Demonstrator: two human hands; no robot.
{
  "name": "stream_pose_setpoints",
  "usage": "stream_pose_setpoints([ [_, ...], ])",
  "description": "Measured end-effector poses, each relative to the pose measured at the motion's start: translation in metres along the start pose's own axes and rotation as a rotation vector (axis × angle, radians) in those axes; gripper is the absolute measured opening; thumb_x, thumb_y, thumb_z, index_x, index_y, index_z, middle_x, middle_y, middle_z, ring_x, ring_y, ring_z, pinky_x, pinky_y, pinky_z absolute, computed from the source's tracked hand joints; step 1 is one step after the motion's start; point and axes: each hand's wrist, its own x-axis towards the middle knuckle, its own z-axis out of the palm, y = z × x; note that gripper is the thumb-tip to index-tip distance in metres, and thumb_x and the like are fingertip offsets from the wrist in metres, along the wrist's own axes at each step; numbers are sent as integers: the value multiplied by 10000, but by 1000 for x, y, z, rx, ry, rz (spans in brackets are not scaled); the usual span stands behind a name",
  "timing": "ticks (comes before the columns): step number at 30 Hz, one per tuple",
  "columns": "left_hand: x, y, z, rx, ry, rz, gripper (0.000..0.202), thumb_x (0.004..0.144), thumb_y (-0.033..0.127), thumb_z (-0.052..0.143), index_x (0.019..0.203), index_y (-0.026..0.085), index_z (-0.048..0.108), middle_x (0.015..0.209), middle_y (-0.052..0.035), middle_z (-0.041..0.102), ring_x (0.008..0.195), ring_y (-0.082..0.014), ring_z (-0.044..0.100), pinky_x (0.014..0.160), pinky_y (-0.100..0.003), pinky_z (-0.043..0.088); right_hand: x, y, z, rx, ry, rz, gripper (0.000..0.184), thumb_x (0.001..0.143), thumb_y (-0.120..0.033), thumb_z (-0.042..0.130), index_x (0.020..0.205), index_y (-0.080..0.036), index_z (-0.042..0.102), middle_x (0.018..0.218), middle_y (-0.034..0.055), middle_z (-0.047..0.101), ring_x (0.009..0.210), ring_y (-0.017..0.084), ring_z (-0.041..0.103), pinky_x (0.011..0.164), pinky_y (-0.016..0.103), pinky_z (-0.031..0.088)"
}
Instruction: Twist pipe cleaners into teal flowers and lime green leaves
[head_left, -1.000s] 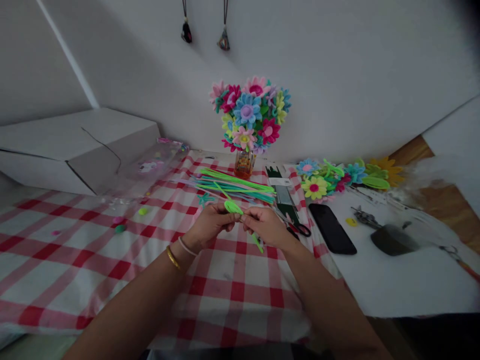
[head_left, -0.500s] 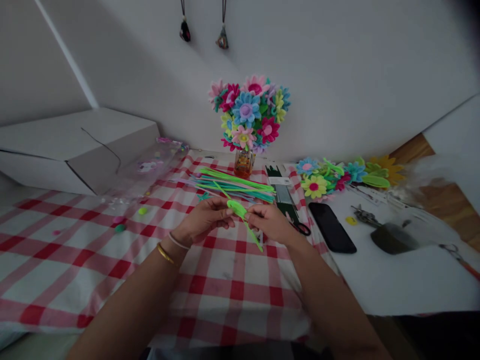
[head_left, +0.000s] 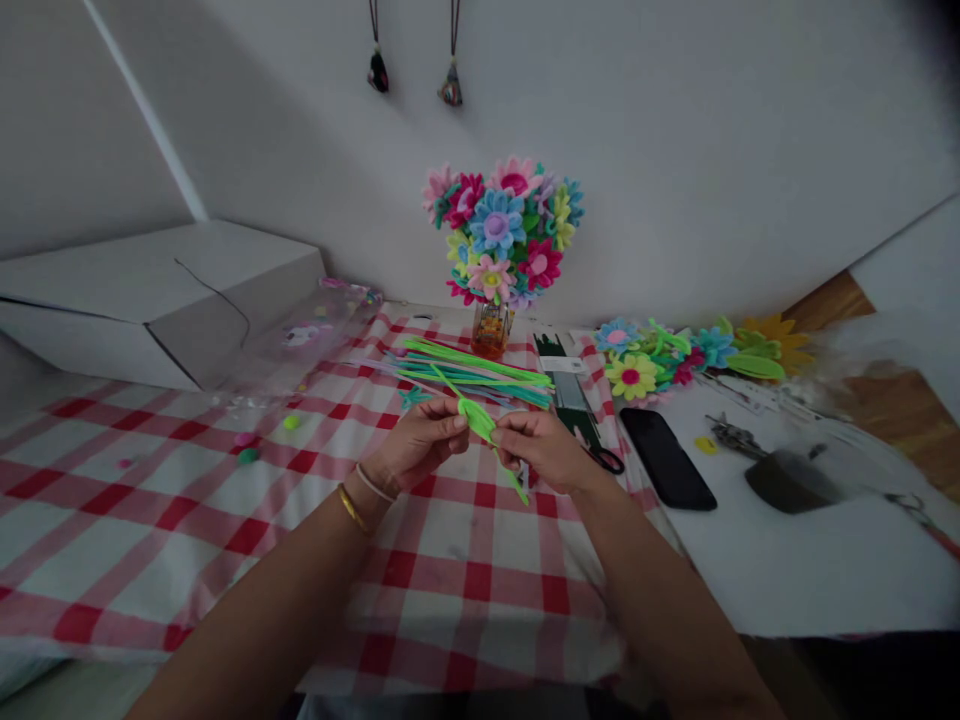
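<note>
A bright green pipe cleaner [head_left: 477, 420], bent into a leaf-like loop with straight ends sticking out, is held above the checked cloth. My left hand [head_left: 427, 438] pinches its upper left side between thumb and fingers. On the lower right side, my right hand [head_left: 541, 448] pinches it too, and one tail slants down below that hand. Just beyond lies a pile of loose pipe cleaners [head_left: 480, 372] in green, teal and lilac. A small teal pipe-cleaner piece [head_left: 414, 398] rests by my left hand.
A glass vase [head_left: 491, 330] of fuzzy flowers [head_left: 499, 225] stands at the back. Scissors [head_left: 606, 459], a black phone [head_left: 666, 458], more flowers [head_left: 660, 355] and a dark green roll [head_left: 791, 482] lie right. At left are a white box [head_left: 165, 290] and pom-poms [head_left: 247, 456].
The green loop looks narrower and more pointed than before. Both hands keep their pinch on it; the view has shifted slightly.
</note>
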Motion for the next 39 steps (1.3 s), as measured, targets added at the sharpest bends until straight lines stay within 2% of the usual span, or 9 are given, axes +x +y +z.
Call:
stream_pose_setpoints([
  [9,-2,1,4,72,-108,-61,160,592,176,720,713,115,635,580,2,553,464,-47,407,482,-209,297,-1,-1,1,-2,-23,15,194,746,-328,523,664,-154,547,542,-36,515,479,60,430,490,194,339],
  [17,-2,-3,5,-1,-122,17,167,572,212,731,644,129,604,495,31,484,433,-45,362,476,-224,279,-1,-1,2,104,-67,20,165,753,-290,525,672,-146,541,537,-32,516,468,57,421,487,201,333],
  [24,-3,-3,9,-6,-113,27,174,570,208,728,618,128,582,486,42,469,411,-37,351,478,-224,299,-1,0,6,152,-92,23,152,752,-268,528,664,-145,530,532,-35,509,460,54,414,481,200,330],
  [28,-2,-3,8,-34,-76,37,141,587,167,711,646,135,586,498,47,502,391,-25,357,489,-223,322,0,0,4,74,-68,22,169,756,-287,516,658,-150,531,543,-34,508,465,56,418,484,199,336],
  [33,1,0,1,100,-22,8,94,695,204,632,752,137,597,539,12,559,460,-78,489,468,-211,335,0,0,-2,-172,41,7,195,761,-294,482,632,-158,536,554,-26,517,474,63,431,464,185,334],
  [36,2,-1,-1,239,18,9,133,654,188,671,746,122,601,576,9,575,472,-73,501,461,-200,355,0,0,-3,-320,66,48,205,760,-300,464,627,-164,541,534,-31,514,424,58,410,414,176,312],
  [39,3,-4,-1,294,85,61,152,605,180,708,664,111,586,572,17,575,459,-62,500,456,-190,373,0,0,-3,-395,61,66,203,762,-299,450,638,-166,541,522,-35,507,397,55,395,383,172,289],
])
